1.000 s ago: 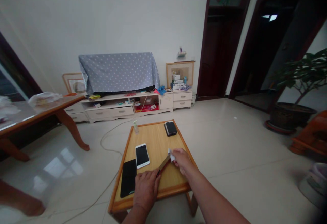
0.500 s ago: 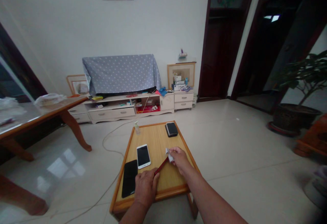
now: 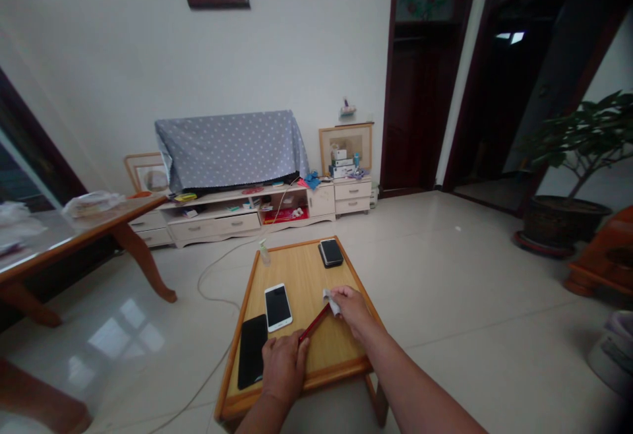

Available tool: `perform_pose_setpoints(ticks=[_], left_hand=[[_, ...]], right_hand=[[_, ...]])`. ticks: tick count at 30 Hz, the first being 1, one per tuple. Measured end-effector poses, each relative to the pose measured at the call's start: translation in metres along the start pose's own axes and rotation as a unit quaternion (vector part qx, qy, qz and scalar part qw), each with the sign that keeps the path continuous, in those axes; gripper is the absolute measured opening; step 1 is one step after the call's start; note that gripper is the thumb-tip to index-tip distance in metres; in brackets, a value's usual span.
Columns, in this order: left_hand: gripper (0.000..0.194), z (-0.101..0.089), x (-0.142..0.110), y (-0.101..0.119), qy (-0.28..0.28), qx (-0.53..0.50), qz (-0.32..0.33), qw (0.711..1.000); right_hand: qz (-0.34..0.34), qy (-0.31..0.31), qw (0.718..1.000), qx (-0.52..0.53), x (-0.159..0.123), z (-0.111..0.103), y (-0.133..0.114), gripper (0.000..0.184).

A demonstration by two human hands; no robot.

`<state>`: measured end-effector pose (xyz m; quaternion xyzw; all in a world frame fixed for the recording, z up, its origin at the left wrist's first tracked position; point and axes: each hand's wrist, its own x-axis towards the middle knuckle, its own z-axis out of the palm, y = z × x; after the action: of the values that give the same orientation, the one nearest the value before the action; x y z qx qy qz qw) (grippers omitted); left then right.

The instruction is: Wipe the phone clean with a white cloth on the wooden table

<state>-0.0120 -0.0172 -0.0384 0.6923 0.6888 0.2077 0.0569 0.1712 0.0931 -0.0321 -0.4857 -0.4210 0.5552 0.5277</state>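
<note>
A thin red stick (image 3: 314,324) lies slanted between the two hands, just above the top of a low wooden table (image 3: 306,269). Its lower end sits at the fingers (image 3: 293,348) of the left hand (image 3: 284,368), which curl together and closed around it, though the hand's own bulk hides the exact grip. Its upper end reaches the right hand (image 3: 351,309), where a small white tissue (image 3: 332,303) is wrapped around the stick. The fingers (image 3: 343,295) of that hand press together on the tissue, pinching it against the stick.

A white-framed phone (image 3: 277,307) lies face up just beside the left hand, and a larger black phone (image 3: 252,351) lies flat near the table's edge, touching neither the stick nor the tissue, with the left hand just beside it. A small dark phone (image 3: 331,252) sits at the far end of the table, and a small clear bottle (image 3: 264,252) stands at the far left corner.

A white cable (image 3: 210,282) runs across the shiny tile floor past the table. Farther off stands a low cream cabinet (image 3: 212,223) under a grey dotted cloth (image 3: 230,150), with a longer wooden table (image 3: 74,239) to the left and a potted plant (image 3: 568,157) to the right.
</note>
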Motion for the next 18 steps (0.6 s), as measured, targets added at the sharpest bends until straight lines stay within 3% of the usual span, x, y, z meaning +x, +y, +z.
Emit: perform_pose_setpoints(ticks=[10,18], left_hand=[[0.038,0.006,0.001,-0.008,0.023,0.014,0.047,0.999],[0.038,0.012,0.003,-0.012,0.009,0.023,0.053,0.998]], right_hand=[[-0.032,0.015,0.999,-0.022,0.008,-0.003,0.01,0.035],[-0.063,-0.039,0.994,-0.075,0.014,0.002,0.022,0.033]])
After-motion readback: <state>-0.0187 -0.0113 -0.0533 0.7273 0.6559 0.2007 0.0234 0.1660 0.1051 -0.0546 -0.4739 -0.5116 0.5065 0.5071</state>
